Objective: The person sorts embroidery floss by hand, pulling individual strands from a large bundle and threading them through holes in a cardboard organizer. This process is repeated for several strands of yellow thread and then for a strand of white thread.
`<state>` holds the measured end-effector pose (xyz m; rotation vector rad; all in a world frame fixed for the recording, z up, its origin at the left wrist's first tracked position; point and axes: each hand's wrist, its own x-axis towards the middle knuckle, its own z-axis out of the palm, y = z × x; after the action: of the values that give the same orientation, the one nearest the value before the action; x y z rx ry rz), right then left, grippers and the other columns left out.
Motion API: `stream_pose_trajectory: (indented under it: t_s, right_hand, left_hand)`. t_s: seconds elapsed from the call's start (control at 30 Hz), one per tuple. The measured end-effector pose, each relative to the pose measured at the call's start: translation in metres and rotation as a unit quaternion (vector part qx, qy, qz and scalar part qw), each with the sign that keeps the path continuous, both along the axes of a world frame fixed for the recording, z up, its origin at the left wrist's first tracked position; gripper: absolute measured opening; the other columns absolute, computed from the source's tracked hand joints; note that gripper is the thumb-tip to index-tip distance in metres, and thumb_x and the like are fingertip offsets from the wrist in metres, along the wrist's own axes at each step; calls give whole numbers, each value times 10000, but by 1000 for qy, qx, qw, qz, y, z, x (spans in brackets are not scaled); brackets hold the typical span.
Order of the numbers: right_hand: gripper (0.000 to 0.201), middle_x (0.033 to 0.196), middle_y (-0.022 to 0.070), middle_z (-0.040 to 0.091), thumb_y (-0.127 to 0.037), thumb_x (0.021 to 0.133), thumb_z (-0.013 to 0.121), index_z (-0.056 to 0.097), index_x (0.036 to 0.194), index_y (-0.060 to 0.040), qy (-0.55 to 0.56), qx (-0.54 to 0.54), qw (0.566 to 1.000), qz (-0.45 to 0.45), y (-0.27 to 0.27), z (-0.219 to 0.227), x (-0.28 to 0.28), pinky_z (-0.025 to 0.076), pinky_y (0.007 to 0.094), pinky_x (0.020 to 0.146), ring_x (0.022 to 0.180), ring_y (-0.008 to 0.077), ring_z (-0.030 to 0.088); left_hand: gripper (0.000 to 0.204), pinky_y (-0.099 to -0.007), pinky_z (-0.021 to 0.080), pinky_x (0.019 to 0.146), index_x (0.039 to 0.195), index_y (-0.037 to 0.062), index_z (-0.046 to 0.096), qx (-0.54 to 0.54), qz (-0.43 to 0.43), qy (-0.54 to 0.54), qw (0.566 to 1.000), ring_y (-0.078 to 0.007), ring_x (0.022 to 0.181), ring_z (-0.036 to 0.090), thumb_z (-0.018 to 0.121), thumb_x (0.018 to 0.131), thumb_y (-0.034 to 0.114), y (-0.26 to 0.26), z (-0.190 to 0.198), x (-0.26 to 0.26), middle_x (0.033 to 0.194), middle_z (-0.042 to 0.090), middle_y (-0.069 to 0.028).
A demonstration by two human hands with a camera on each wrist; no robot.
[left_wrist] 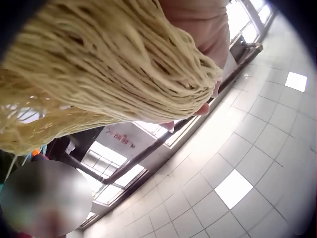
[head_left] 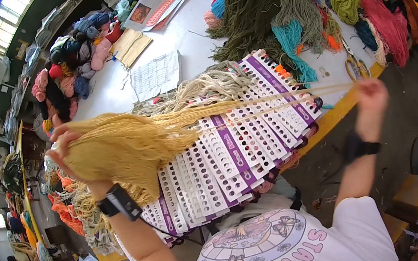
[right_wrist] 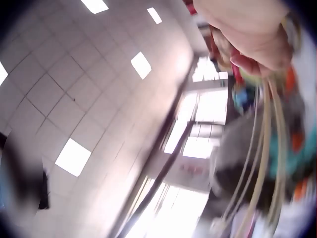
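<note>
A thick hank of pale yellow yarn point(head_left: 117, 143) hangs over my left hand point(head_left: 61, 143), which grips its looped end. In the left wrist view the yarn point(left_wrist: 129, 64) covers much of that hand point(left_wrist: 205, 29), and a few fingertips show past the loop. Off to the right, my right hand point(head_left: 373, 96) pinches a few yarn strands pulled out taut from the hank. The right wrist view shows these strands point(right_wrist: 266, 144) running down from its curled fingers. Below the yarn lie white and purple cards point(head_left: 229, 152) with rows of holes, fanned over the table's near side.
Grey-green yarn hanks point(head_left: 254, 6) are heaped at the back. Scissors point(head_left: 356, 66) lie near the table's yellow edge point(head_left: 339, 114). Printed sheets point(head_left: 155, 76) and a wooden board point(head_left: 132, 47) rest on the white top. Colored yarn bundles point(head_left: 83, 57) line the back left.
</note>
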<state>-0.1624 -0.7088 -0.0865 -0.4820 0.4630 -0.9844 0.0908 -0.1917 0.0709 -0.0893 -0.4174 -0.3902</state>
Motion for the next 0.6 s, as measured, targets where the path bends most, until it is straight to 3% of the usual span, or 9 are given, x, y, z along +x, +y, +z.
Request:
stream_pose_trajectory:
  t_s: [0.03,0.1,0.17,0.2,0.23,0.27,0.33,0.4,0.6]
  right_hand:
    - [132,513,0,358,-73,709,493,426,596,-59,59,5,980,-190,-32,15,-28,450,303,613,462,131,381]
    - [223,511,-19,319,-121,806,425,354,597,-90,30,-49,957,-285,-64,35,-47,468,305,613,413,104,341]
    - [196,523,-32,333,-177,853,427,406,662,-139,84,-204,975,-32,-29,45,10,449,283,571,452,86,370]
    - [131,574,-34,372,-228,862,449,484,766,-146,136,-121,983,17,16,48,53,437,254,557,503,82,403]
    - [154,614,-54,372,-263,849,508,505,819,-111,169,-164,965,116,66,51,85,458,280,550,474,67,391]
    - [233,649,-57,391,-311,866,480,504,925,-87,163,-200,920,294,90,29,107,477,266,515,486,53,399]
    - [396,645,-44,406,-427,891,374,469,999,-58,129,-321,819,458,140,8,135,452,206,425,440,33,361]
    - [384,632,-33,423,-413,889,391,464,1020,-60,66,-158,779,604,160,11,144,432,201,405,392,30,317]
    - [235,628,1,542,-205,856,524,470,1042,-72,86,-163,769,612,160,3,149,358,169,368,410,16,413]
  left_hand:
    - [293,-192,404,670,1036,69,466,8,10,-17,1000,-44,594,451,587,769,47,3,1,1,805,459,20]
    - [240,-184,397,654,1008,114,494,57,17,-6,998,-17,538,423,563,787,51,-12,3,-10,796,463,63]
    - [133,-188,401,593,921,136,506,308,138,-4,941,-19,514,403,537,807,75,-57,-17,-19,767,463,70]
    - [99,-180,379,515,911,144,526,243,27,94,965,-23,505,384,519,821,103,-84,-33,-29,740,463,63]
    - [97,-168,360,479,919,138,531,433,75,177,881,-25,508,384,523,823,122,-118,-37,-46,734,463,56]
    - [116,-155,356,490,923,113,535,330,-120,167,921,-26,514,389,551,811,139,-134,-58,-46,743,484,52]
    - [160,-156,355,473,936,85,532,517,-137,187,824,-31,497,398,575,796,149,-173,-81,-52,722,491,44]
    - [132,-162,346,452,889,57,550,588,-185,114,779,-42,473,406,577,798,148,-194,-115,-50,646,493,25]
    - [145,-201,329,407,743,47,568,693,-144,85,702,-73,455,418,583,802,178,-209,-143,-49,542,480,0]
